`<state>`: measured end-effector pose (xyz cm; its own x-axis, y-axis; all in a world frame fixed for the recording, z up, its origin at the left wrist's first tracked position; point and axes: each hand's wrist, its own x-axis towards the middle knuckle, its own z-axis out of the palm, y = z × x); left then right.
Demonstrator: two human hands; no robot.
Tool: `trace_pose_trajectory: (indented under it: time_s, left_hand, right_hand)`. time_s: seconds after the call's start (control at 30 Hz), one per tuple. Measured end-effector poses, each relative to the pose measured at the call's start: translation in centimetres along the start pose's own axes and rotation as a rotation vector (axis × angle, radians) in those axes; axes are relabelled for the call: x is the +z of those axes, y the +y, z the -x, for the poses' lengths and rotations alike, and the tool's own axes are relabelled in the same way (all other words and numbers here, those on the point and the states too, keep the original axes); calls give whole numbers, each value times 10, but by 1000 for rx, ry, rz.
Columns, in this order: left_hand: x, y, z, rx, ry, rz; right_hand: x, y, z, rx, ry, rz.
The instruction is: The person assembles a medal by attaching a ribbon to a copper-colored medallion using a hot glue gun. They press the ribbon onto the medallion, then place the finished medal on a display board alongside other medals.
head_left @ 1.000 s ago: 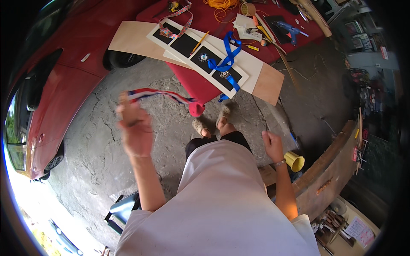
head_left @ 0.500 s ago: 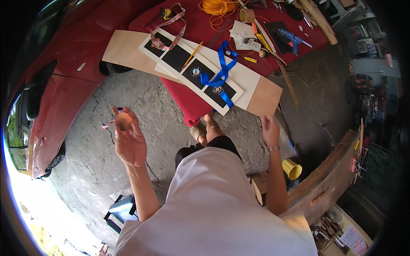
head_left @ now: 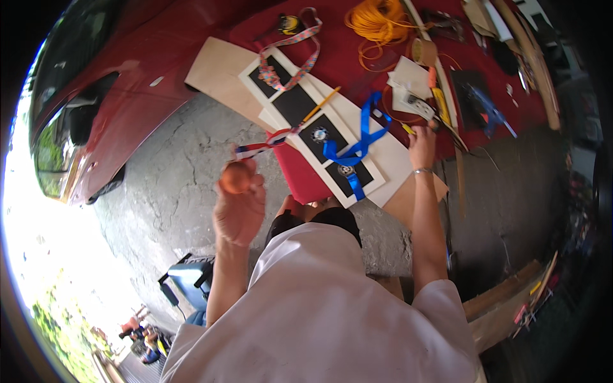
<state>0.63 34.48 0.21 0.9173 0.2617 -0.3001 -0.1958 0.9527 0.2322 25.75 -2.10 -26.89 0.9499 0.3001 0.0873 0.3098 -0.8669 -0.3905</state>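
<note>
Over the floor at the left, my left hand (head_left: 239, 214) is closed round a copper-coloured round medal (head_left: 237, 178). Its striped red, white and blue ribbon (head_left: 263, 147) trails toward the table. My right hand (head_left: 422, 148) reaches onto the red-covered table beside a small yellow tube (head_left: 408, 129) and a white power strip (head_left: 420, 107); its fingertips are too small and hidden to read. Between the hands lies a white frame with black panels (head_left: 300, 108). On it rest a pencil (head_left: 321, 105), a blue ribbon (head_left: 366, 124) and two round metallic medals, one at a panel (head_left: 320, 135).
A patterned lanyard (head_left: 313, 56), a tape measure (head_left: 290, 25), coiled orange cord (head_left: 380, 22), a tape roll (head_left: 423, 51) and a blue glue gun (head_left: 488, 112) lie on the table. Brown board (head_left: 214, 67) sticks out at left, near a red car (head_left: 140, 64).
My left hand has brought the medal closer to the table, and its ribbon now stretches out. My right hand has moved from the board's corner up onto the table by the yellow tube.
</note>
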Motion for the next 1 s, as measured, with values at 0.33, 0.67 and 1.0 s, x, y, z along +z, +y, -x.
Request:
trace_pose_trajectory:
  time_s: [0.33, 0.67, 1.0]
  left_hand:
    - [11, -32, -40, -205, -81, 23]
    - [34, -29, -59, -497, -325, 10]
    - [57, 0, -48, -526, -404, -81]
  right_hand:
    - [-61, -49, 19, 389, 95, -938]
    - [-232, -283, 61, 68, 146, -1674]
    - [-273, -378, 67, -120, 313, -924]
